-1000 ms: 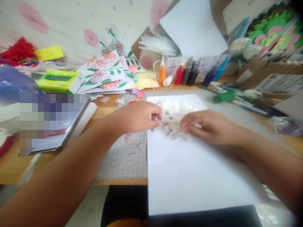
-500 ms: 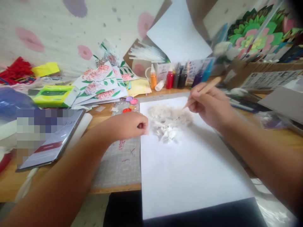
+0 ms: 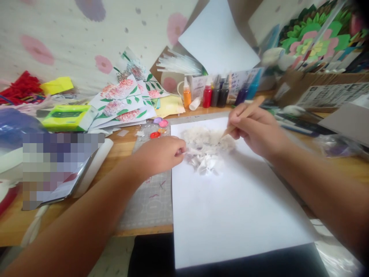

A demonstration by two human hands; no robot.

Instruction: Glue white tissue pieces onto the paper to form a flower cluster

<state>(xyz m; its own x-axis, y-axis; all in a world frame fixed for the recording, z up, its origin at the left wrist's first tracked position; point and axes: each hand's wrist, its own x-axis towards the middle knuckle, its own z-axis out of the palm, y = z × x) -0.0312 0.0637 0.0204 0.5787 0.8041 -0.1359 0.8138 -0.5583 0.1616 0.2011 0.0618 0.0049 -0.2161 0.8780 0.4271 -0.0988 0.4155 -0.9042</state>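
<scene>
A white sheet of paper (image 3: 230,215) lies before me, its near edge reaching past the table over my lap. On its upper part sits a heap of crumpled, petal-like pieces (image 3: 206,163), white in front and cream behind. My right hand (image 3: 255,129) is closed around a pointed wooden stick (image 3: 249,109), whose tip meets the cream pieces. At the heap's left side my left hand (image 3: 163,154) is closed in a pinch. White material shows by its fingertips, but whether they grip it I cannot tell.
A grey cutting mat (image 3: 150,209) lies partly under the paper, with red paint (image 3: 155,135) on it. Paint bottles (image 3: 206,96) stand behind. Flower pictures (image 3: 123,102), a tissue pack (image 3: 67,117) and a phone (image 3: 62,192) are left; a cardboard box (image 3: 325,90) is right.
My left hand has moved slightly right, closer to the heap. The stick's tip has shifted a little down and left into the cream pieces, with my right hand still holding it.
</scene>
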